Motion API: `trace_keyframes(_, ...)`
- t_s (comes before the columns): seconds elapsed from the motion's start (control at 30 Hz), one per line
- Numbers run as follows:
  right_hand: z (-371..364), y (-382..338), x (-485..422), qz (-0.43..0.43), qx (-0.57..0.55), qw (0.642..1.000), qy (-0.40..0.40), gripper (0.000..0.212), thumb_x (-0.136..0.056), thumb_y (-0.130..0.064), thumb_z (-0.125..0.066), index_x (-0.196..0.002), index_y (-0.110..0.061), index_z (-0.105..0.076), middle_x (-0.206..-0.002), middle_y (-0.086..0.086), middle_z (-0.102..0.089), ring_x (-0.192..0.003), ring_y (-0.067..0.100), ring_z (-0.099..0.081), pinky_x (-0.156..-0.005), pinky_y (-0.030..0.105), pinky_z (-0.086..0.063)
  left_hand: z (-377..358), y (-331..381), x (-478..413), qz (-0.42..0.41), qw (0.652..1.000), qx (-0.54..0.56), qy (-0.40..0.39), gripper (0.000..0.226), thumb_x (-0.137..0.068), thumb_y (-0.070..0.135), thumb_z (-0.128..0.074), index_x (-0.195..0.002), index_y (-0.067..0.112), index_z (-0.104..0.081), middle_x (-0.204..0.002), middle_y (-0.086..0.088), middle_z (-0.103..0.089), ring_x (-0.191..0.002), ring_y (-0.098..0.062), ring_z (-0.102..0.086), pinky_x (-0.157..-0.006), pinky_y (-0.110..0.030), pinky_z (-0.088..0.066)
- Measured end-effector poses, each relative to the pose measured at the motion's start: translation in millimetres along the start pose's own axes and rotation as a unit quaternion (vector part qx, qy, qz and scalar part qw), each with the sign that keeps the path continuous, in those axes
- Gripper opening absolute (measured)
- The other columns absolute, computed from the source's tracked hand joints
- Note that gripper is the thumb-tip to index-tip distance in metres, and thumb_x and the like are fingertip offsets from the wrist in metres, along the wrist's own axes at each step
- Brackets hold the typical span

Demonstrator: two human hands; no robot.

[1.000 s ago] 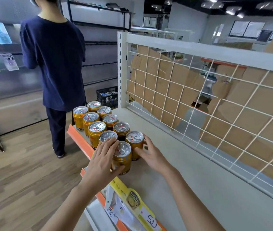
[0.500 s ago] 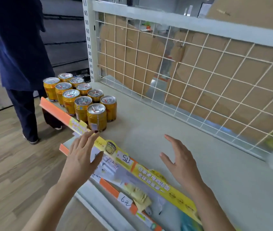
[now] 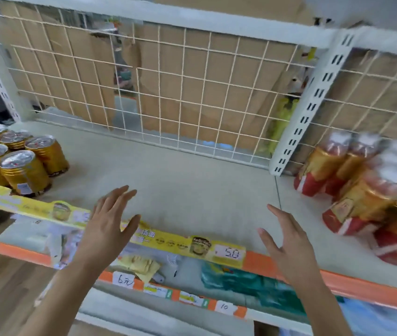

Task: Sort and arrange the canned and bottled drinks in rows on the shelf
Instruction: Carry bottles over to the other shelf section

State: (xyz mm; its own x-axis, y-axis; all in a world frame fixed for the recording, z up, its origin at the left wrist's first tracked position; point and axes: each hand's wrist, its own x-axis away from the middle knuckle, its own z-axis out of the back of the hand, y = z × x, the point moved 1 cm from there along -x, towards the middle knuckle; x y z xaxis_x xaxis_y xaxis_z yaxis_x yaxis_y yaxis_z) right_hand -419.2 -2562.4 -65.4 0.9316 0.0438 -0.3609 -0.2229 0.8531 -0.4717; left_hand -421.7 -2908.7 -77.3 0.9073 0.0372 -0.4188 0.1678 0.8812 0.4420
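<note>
Hands first: my left hand (image 3: 106,229) at 7 o'clock and my right hand (image 3: 289,243) at 5 o'clock both hang over the front lip of the pale beige shelf board (image 3: 180,180). Their fingers are spread and straight, gripping nothing and well apart from every drink. The left palm overlaps the yellow paper price strip (image 3: 185,243) along the shelf edge, and I cannot tell whether it touches it.

At 9 o'clock a cluster of gold metal cans with silver pull-tab lids (image 3: 25,170) stands upright, packed in touching rows at the front of the board. The frame edge cuts the cluster off, so I cannot count it.

At 3 o'clock, past the white slotted metal upright (image 3: 313,103), stand gold-and-red labelled bottles with pale caps (image 3: 352,190). They are badly smeared by blur and cut off at the right edge. Their number and labels are unreadable.

Behind the white wire mesh back panel (image 3: 168,93) at 12 o'clock, brown cardboard hides most of what lies beyond. On the lower shelf at 6 o'clock, a teal plastic packet (image 3: 253,284) is partly hidden by my right forearm.
</note>
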Motion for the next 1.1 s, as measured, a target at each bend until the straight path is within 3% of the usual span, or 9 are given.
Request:
trace_keyframes(0.1,35.3,35.1,18.3,-0.027,0.008,0.999,0.021,0.055,-0.084,-0.048,-0.046,-0.131,-0.018,-0.05,-0.124,0.002,-0.057,-0.111,0.018,-0.052,-0.086,0.031,-0.04,-23.1,41.3,-7.7,-0.031,0.999,0.005,-0.014,0.054,-0.082,0.043,-0.041,-0.121,0.01,-0.056,-0.127,-0.011,-0.055,-0.111,-0.035,-0.053,-0.089,-0.049,-0.045)
trace_keyframes(0.33,118.9,118.8,66.5,-0.077,0.093,0.99,0.068,0.047,-0.081,-0.018,-0.071,-0.124,-0.009,-0.053,-0.109,0.01,-0.062,-0.09,0.033,-0.063,-0.067,0.03,-0.044,-78.2,150.6,-10.6,-0.1,0.993,0.039,-0.059,0.055,-0.083,0.043,-0.04,-0.122,0.009,-0.056,-0.127,-0.011,-0.055,-0.114,-0.033,-0.052,-0.095,-0.048,-0.041)
trace_keyframes(0.47,156.4,165.1,93.1,-0.102,0.097,0.987,0.079,0.045,-0.085,-0.022,-0.066,-0.127,-0.015,-0.053,-0.117,0.006,-0.06,-0.079,0.03,-0.062,-0.067,0.03,-0.039,-111.7,205.4,-4.8,-0.117,0.988,0.056,-0.09,0.057,-0.082,0.044,-0.039,-0.123,0.01,-0.056,-0.127,-0.011,-0.056,-0.113,-0.034,-0.053,-0.092,-0.05,-0.043)
trace_keyframes(0.53,170.2,185.8,105.2,-0.111,0.095,0.985,0.092,0.045,-0.084,-0.021,-0.068,-0.127,-0.019,-0.053,-0.119,0.003,-0.059,-0.083,0.029,-0.062,-0.066,0.03,-0.041,-126.7,230.2,-1.4,-0.122,0.985,0.07,-0.099,0.055,-0.082,0.043,-0.042,-0.124,0.011,-0.056,-0.127,-0.01,-0.056,-0.112,-0.033,-0.053,-0.093,-0.049,-0.042)
trace_keyframes(0.6,181.2,204.0,115.0,-0.118,0.089,0.984,0.097,0.045,-0.084,-0.021,-0.069,-0.126,-0.018,-0.053,-0.12,0.002,-0.059,-0.089,0.028,-0.063,-0.069,0.032,-0.046,-138.6,252.9,0.4,-0.125,0.983,0.084,-0.103,0.05,-0.082,0.037,-0.05,-0.125,0.011,-0.056,-0.128,-0.009,-0.055,-0.114,-0.032,-0.052,-0.095,-0.047,-0.04)
trace_keyframes(0.73,194.1,229.2,127.9,-0.145,0.076,0.981,0.103,0.044,-0.086,-0.027,-0.065,-0.128,-0.024,-0.05,-0.125,-0.006,-0.054,-0.076,0.025,-0.067,-0.065,0.028,-0.043,-152.9,289.9,1.5,-0.135,0.978,0.119,-0.108,0.043,-0.086,0.019,-0.064,-0.128,0.012,-0.054,-0.13,-0.008,-0.053,-0.118,-0.027,-0.049,-0.1,-0.039,-0.033)
trace_keyframes(0.83,197.3,239.8,125.3,-0.15,0.076,0.979,0.112,0.044,-0.087,-0.027,-0.064,-0.128,-0.023,-0.05,-0.126,-0.005,-0.053,-0.081,0.024,-0.067,-0.067,0.026,-0.041,-161.4,310.8,-5.2,-0.142,0.969,0.15,-0.137,0.048,-0.085,0.012,-0.065,-0.131,0.014,-0.051,-0.133,-0.005,-0.05,-0.122,-0.026,-0.047,-0.104,-0.037,-0.033)
trace_keyframes(0.97,195.0,241.6,107.2,-0.142,0.068,0.979,0.129,0.045,-0.086,-0.024,-0.065,-0.128,-0.017,-0.051,-0.124,-0.001,-0.056,-0.109,0.02,-0.057,-0.079,0.026,-0.044,-169.8,332.5,-24.2,-0.12,0.955,0.212,-0.169,0.053,-0.088,0.017,-0.061,-0.137,0.018,-0.041,-0.136,0.004,-0.043,-0.127,-0.015,-0.041,-0.103,-0.022,-0.026)
trace_keyframes(1.1,190.9,234.3,75.0,-0.115,0.03,0.981,0.151,0.047,-0.088,-0.031,-0.062,-0.13,-0.02,-0.047,-0.122,-0.009,-0.053,-0.11,0.0,-0.045,-0.084,0.02,-0.041,-180.8,353.2,-52.8,-0.116,0.939,0.262,-0.193,0.071,-0.084,0.024,-0.065,-0.145,0.021,-0.027,-0.146,0.004,-0.035,-0.131,-0.012,-0.037,-0.105,-0.025,-0.026)
